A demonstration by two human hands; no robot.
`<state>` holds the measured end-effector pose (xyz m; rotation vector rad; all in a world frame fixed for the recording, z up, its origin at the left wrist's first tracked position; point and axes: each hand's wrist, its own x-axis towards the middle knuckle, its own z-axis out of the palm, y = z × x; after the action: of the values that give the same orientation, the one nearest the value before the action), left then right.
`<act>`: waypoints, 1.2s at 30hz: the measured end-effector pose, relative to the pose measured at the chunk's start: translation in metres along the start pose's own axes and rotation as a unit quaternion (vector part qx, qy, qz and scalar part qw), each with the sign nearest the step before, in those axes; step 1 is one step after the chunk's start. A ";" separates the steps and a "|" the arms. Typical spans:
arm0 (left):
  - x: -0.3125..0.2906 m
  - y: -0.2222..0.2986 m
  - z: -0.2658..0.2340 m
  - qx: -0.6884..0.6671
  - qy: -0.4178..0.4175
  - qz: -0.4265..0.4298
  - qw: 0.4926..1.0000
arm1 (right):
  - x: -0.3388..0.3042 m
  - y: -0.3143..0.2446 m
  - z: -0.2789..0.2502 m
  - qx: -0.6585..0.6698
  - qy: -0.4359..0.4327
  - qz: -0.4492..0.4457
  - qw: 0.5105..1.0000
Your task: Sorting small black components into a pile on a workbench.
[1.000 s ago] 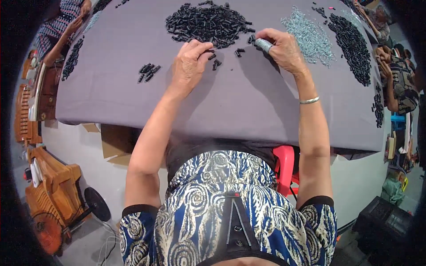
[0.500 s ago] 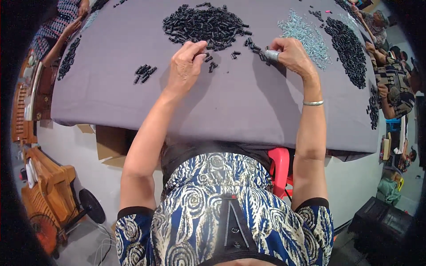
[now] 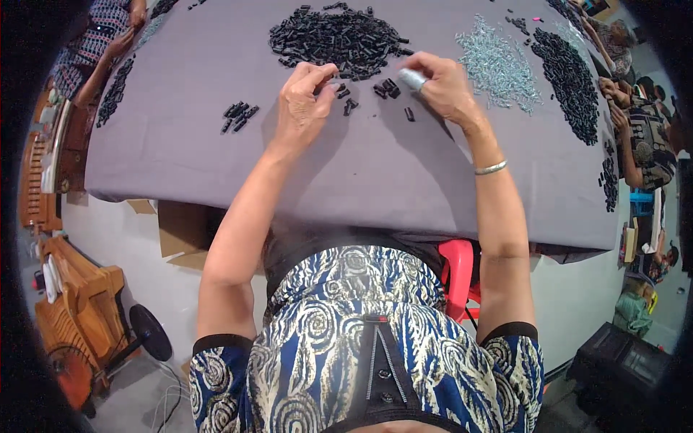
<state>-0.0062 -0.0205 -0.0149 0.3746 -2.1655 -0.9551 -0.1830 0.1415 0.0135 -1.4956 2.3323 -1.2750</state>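
Observation:
My left hand [image 3: 303, 105] is closed in a pinch below the big pile of small black tube-like pieces [image 3: 332, 40]. What sits between its fingertips is too small to make out. To the right, my right hand [image 3: 446, 90] hovers by a small cluster of black pieces [image 3: 388, 89], its thumb wrapped in silvery tape [image 3: 413, 79]. Motion smears its fingertips, so I cannot tell whether they hold anything. One loose black piece [image 3: 409, 114] lies under that hand, and a few more [image 3: 350, 107] lie beside my left fingertips.
A group of black pieces [image 3: 239, 115] lies at left on the grey tablecloth [image 3: 180, 159]. Shiny silvery small parts [image 3: 498, 65] are heaped at right, beside another black pile [image 3: 567, 83]. Other people sit at both sides. A red chair [image 3: 456, 274] is at the front edge.
My right hand has moved left and slightly up. The black pieces near it now sit in a tighter cluster, with one lying apart. My left hand stays nearly in place.

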 end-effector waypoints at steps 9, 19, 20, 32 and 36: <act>0.000 -0.002 -0.001 0.015 0.014 0.002 1.000 | -0.001 0.006 -0.012 -0.011 0.018 0.047 0.999; 0.000 0.001 0.000 0.015 0.033 0.005 0.999 | -0.006 -0.013 0.008 0.038 -0.043 -0.064 0.996; 0.000 0.001 0.000 0.010 0.030 -0.003 0.999 | -0.006 -0.014 0.015 0.027 -0.035 -0.089 0.995; 0.002 0.005 0.000 -0.031 0.049 0.013 0.998 | -0.008 -0.028 0.023 -0.155 -0.065 -0.074 0.983; 0.000 0.016 -0.002 -0.091 -0.002 -0.006 0.996 | -0.010 -0.026 0.023 0.003 -0.005 -0.045 0.999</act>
<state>-0.0045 -0.0108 -0.0019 0.2971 -2.0608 -1.1503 -0.1488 0.1314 0.0132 -1.6179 2.2767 -1.2897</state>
